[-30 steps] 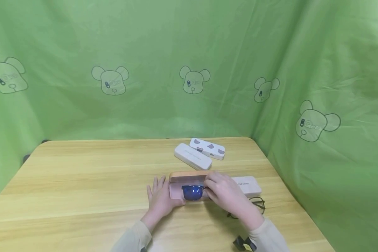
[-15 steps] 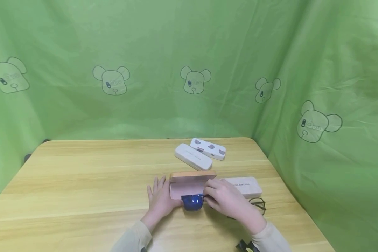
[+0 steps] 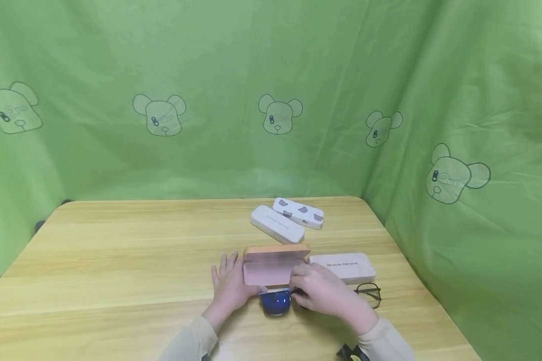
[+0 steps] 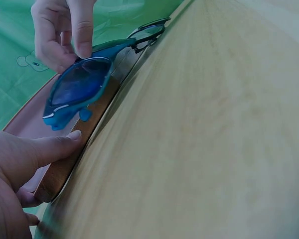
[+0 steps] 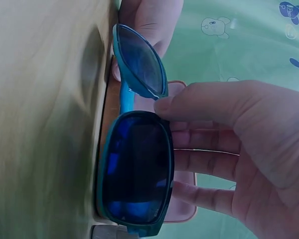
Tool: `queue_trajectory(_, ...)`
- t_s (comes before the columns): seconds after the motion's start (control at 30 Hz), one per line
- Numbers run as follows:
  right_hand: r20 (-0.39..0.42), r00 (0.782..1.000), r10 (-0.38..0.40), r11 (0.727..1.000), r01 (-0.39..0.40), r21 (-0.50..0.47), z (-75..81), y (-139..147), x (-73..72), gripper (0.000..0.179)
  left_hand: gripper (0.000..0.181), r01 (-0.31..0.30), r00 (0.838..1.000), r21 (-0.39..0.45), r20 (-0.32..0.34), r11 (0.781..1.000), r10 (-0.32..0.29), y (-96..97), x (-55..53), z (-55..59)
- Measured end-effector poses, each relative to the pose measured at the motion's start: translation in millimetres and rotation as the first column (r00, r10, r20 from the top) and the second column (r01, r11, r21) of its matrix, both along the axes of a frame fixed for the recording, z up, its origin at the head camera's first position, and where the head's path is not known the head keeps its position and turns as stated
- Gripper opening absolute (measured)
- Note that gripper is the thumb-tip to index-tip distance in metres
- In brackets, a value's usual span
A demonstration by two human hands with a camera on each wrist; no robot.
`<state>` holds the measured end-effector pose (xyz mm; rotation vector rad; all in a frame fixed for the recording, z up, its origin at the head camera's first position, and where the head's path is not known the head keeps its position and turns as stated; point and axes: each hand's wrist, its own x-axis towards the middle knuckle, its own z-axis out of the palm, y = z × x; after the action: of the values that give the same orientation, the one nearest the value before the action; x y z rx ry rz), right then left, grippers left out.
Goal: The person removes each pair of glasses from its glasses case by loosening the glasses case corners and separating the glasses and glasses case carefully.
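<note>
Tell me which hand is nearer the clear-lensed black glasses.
Right: the right hand is just beside the black glasses. The left hand is farther off, at the left end of the open case.

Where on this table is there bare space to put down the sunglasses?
The wooden table is bare left of the left hand, and between the sleeves, nearer than the sunglasses. Crowded: right of the open glasses case, around the right hand, eyeglasses and REFUELING FOR CHINA case.
</note>
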<state>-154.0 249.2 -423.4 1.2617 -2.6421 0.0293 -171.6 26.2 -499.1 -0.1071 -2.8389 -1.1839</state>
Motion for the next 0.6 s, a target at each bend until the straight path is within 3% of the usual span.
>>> queue_trajectory(0.6,0.093,0.996,0.004,1.0,-0.004,0.008,-5.3,-4.9,1.3,0.01,0.107,0.016,1.0,0.022,0.005,1.0,-0.016,0.8,1.5,2.0)
